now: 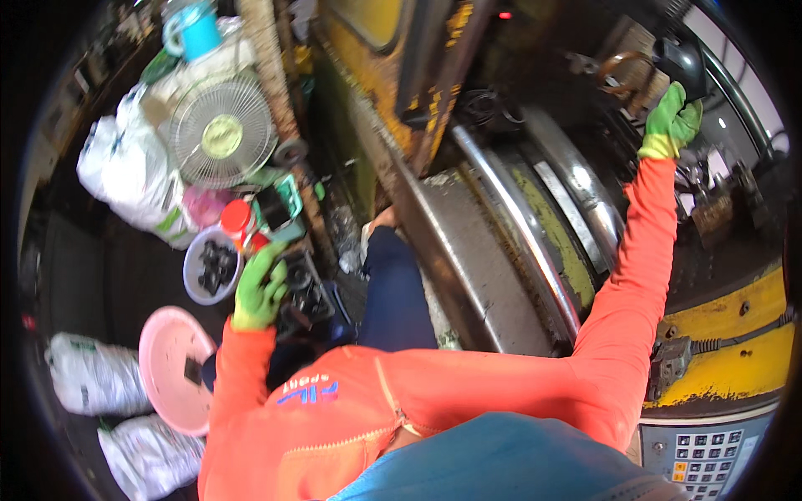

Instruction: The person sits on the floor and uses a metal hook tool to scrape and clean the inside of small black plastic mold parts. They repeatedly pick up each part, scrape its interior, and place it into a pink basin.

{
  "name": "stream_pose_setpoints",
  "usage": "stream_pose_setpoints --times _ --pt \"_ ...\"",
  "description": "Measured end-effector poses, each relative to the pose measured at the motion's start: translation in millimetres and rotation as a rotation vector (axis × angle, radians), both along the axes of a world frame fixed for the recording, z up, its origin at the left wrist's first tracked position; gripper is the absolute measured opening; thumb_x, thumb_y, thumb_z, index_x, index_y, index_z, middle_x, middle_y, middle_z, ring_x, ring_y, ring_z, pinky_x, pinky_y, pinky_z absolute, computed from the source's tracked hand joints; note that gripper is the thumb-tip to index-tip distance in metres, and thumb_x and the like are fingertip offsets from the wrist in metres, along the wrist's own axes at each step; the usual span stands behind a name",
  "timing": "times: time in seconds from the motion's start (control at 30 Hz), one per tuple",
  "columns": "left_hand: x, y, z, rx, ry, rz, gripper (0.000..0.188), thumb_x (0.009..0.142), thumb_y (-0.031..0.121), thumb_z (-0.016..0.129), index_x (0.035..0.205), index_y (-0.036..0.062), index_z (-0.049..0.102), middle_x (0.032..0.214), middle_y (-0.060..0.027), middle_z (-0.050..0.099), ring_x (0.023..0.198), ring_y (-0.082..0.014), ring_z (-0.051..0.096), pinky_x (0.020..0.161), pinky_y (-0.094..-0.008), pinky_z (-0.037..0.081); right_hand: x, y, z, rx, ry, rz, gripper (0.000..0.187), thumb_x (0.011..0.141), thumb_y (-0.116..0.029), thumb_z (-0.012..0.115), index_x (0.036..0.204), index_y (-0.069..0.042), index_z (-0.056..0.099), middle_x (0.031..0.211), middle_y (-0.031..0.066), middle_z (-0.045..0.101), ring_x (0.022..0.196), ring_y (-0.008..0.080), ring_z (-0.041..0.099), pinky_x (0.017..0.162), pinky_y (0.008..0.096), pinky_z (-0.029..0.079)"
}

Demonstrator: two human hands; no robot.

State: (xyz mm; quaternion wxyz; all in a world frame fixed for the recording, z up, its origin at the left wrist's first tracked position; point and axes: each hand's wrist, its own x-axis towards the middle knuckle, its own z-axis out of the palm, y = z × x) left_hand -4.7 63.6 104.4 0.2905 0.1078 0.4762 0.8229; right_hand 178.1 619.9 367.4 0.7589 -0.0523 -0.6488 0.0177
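Both hands wear green gloves below orange sleeves. On the left, my left hand [261,288] hangs with its fingers apart, and nothing shows in it. It is beside a dark tray [311,305] of black parts and a white bowl [194,271] holding more black pieces. Just beyond its fingertips stands a red-lidded container [237,219]. My right arm stretches far right into a machine. There my right hand [672,123] has its fingers bent, close below a dark rounded machine part [681,65]; what lies in its grip is hidden.
A metal machine cover [476,250] and shiny rods [522,225] lie between my arms. On the left are a fan [221,134], a pink basin [171,367], white bags [125,167] and a blue mug [196,32]. A button panel [706,455] sits low on the right.
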Motion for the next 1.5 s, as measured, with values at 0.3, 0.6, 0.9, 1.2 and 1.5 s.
stream_pose_setpoints --times 0.3,0.6,0.9,1.2,1.5 --pt "25 36 82 0.151 0.166 -0.095 0.034 0.093 0.029 0.051 0.108 0.0008 0.061 0.071 0.0004 0.056 0.048 -0.0041 0.037 0.042 -0.0196 0.027 -97 -314 -98 1.169 -0.744 0.210 0.040 0.061 -0.022 0.066 0.096 -0.003 0.061 0.090 0.0066 0.055 0.090 0.0224 0.055 0.079 0.0391 0.047" --pt "-5 -192 -29 -0.892 1.429 1.011 0.041 0.065 0.001 0.057 0.105 0.0066 0.066 0.087 -0.0121 0.066 0.074 -0.0323 0.060 0.067 -0.0405 0.049 -196 -319 -82 0.491 -0.567 0.162 0.031 0.077 -0.018 0.069 0.103 -0.005 0.060 0.095 0.0095 0.064 0.083 0.0236 0.060 0.077 0.0392 0.049" --pt "50 -458 -189 -1.641 -0.366 0.791 0.044 0.078 0.046 0.059 0.106 0.0134 0.068 0.097 -0.0152 0.067 0.093 -0.0316 0.064 0.084 -0.0413 0.047 -252 -217 -140 -0.776 -0.615 0.930 0.037 0.080 -0.019 0.069 0.107 -0.003 0.051 0.089 0.0153 0.062 0.079 0.0232 0.060 0.071 0.0352 0.049" --pt "19 -477 -258 -2.063 -0.194 0.282 0.032 0.081 0.019 0.060 0.112 0.0136 0.064 0.107 -0.0142 0.066 0.098 -0.0336 0.063 0.083 -0.0420 0.051 -243 -230 -154 -0.839 -0.572 0.869 0.030 0.084 -0.019 0.063 0.108 -0.005 0.052 0.091 0.0131 0.057 0.083 0.0240 0.058 0.074 0.0372 0.048" --pt "-13 -327 -74 -0.463 0.340 0.925 0.041 0.083 0.003 0.044 0.122 0.0031 0.058 0.097 -0.0065 0.064 0.060 -0.0063 0.043 0.054 -0.0173 0.037 -167 -270 -160 -0.919 -0.381 0.655 0.046 0.083 -0.020 0.063 0.117 0.001 0.039 0.104 0.0201 0.056 0.089 0.0238 0.058 0.074 0.0367 0.049"
